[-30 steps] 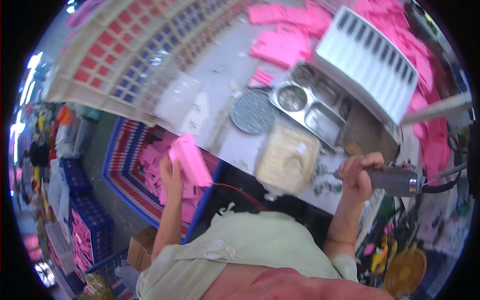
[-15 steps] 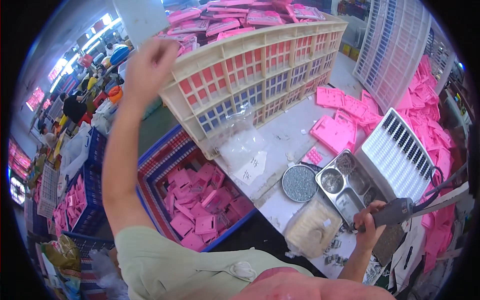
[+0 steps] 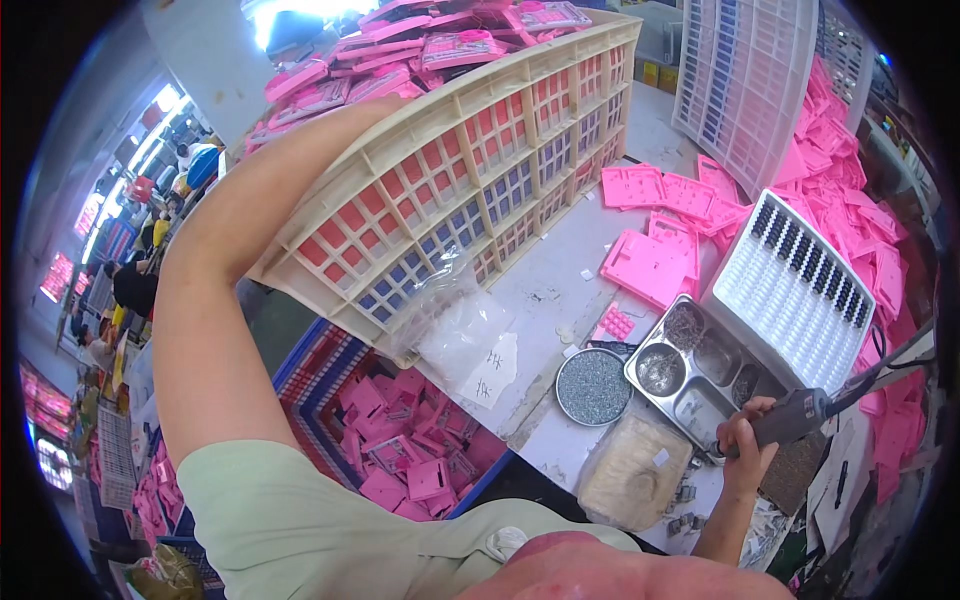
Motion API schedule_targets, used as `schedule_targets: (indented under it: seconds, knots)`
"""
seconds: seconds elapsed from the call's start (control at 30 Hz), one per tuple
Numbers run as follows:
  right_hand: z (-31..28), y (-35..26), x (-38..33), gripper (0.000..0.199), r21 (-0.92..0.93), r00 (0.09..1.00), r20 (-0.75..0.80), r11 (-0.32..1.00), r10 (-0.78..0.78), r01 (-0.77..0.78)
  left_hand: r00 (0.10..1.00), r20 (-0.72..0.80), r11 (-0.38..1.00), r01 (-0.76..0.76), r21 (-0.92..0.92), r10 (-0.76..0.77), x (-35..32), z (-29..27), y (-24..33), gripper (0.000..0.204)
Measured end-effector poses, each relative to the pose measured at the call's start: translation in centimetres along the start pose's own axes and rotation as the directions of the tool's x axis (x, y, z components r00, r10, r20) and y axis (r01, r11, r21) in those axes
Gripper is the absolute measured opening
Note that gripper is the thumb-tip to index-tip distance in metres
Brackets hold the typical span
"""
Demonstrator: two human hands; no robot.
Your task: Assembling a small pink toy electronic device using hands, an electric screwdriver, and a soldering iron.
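My left arm reaches over the rim of a cream plastic crate (image 3: pixel 480 170) heaped with pink plastic cases (image 3: pixel 455 48). My left hand (image 3: pixel 392 104) is down among those cases, its fingers hidden behind the rim. At the right, my right hand (image 3: pixel 745 440) is wrapped round a grey corded electric screwdriver (image 3: pixel 793 418), which lies across the front of a metal compartment tray (image 3: pixel 705 405). Small metal parts sit in the tray's compartments. Beside it stands a round dish of small grey metal pieces (image 3: pixel 593 386).
Pink flat panels (image 3: pixel 650 268) lie beyond the tray, near a white rack with black and clear pegs (image 3: pixel 790 290). A plastic bag (image 3: pixel 455 335) leans by the crate. Below left, a blue-and-red crate (image 3: pixel 310 375) holds pink cases. A wrapped cream block (image 3: pixel 635 470) sits on the table.
My left hand has gone from above the crate's near-left corner to over its rim and down among the pink cases. The view has shifted. My right hand still holds the screwdriver.
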State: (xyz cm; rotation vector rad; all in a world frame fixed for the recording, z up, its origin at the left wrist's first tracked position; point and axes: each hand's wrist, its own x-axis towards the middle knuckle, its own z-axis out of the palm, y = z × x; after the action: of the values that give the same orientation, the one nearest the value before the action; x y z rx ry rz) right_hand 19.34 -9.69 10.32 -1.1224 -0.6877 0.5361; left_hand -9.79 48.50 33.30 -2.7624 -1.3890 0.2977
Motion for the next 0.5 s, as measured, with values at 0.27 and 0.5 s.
schedule_targets:
  seconds: [0.27,0.5]
  knots:
    - [-0.1,-0.7,-0.2,0.030,-0.035,0.996,0.064,0.998,-0.059,0.061,0.911,-0.412,0.979,0.090,0.183,-0.007,-6.7,-7.0,-0.3,0.065]
    - [-2.1,-1.8,-2.8,0.053,-0.418,0.861,-0.161,0.824,-0.482,0.383,0.481,-0.877,0.984,-0.150,-0.096,-0.013,-21.3,-11.7,2.3,0.040]
